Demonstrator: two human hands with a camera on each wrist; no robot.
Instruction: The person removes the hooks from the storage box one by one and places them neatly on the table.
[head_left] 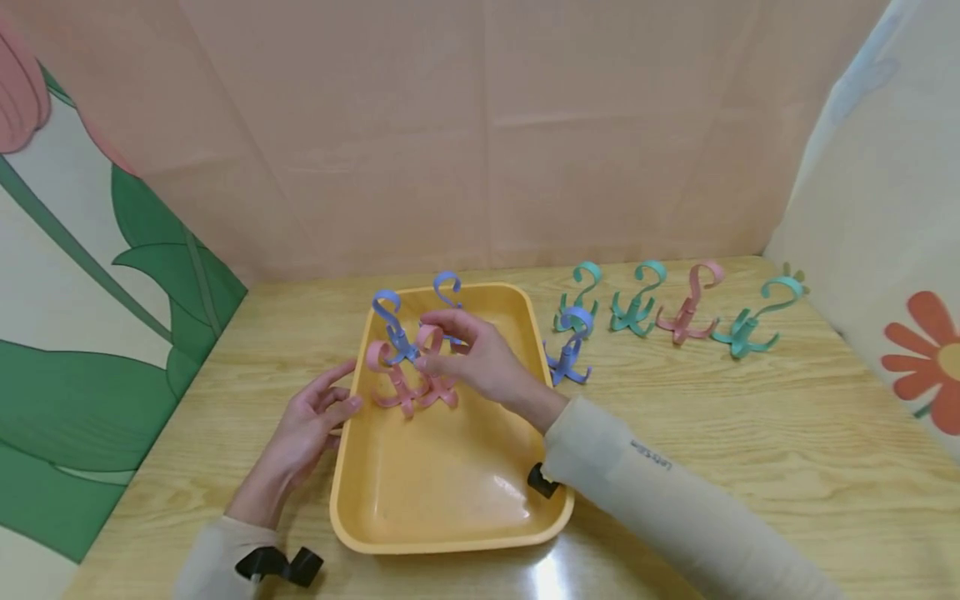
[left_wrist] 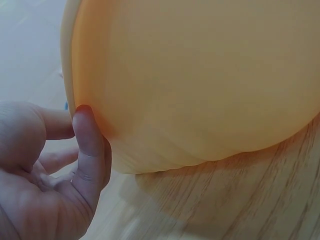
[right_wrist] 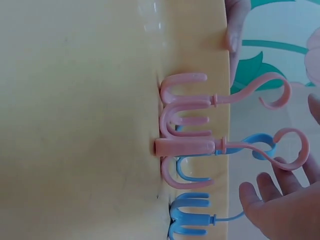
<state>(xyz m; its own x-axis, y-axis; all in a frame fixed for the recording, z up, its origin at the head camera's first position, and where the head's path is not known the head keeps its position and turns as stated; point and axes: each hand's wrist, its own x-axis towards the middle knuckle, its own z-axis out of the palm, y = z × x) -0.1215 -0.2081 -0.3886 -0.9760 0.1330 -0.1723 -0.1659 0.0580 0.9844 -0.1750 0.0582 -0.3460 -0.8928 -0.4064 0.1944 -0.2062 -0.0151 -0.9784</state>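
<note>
A yellow plastic tray (head_left: 442,492) lies on the table. My left hand (head_left: 307,421) holds its left rim, and in the left wrist view the thumb and fingers (left_wrist: 90,145) pinch the edge from either side. At the tray's far left stand two pink multi-claw hanging hooks, one on the left (head_left: 397,383) and one on the right (head_left: 438,392), with a blue hook (head_left: 390,317) and another blue hook (head_left: 447,283) behind them. My right hand (head_left: 480,358) reaches over the tray. Its spread fingers (right_wrist: 267,190) surround the curled top of the right-hand pink hook (right_wrist: 187,146).
Right of the tray stands a blue hook (head_left: 567,362) close to its wall. Beyond it, a row holds green hooks (head_left: 633,312) and a pink hook (head_left: 684,321), with a green one (head_left: 742,333) at the right end. A pink backdrop (head_left: 480,150) rises behind the wooden table (head_left: 750,467).
</note>
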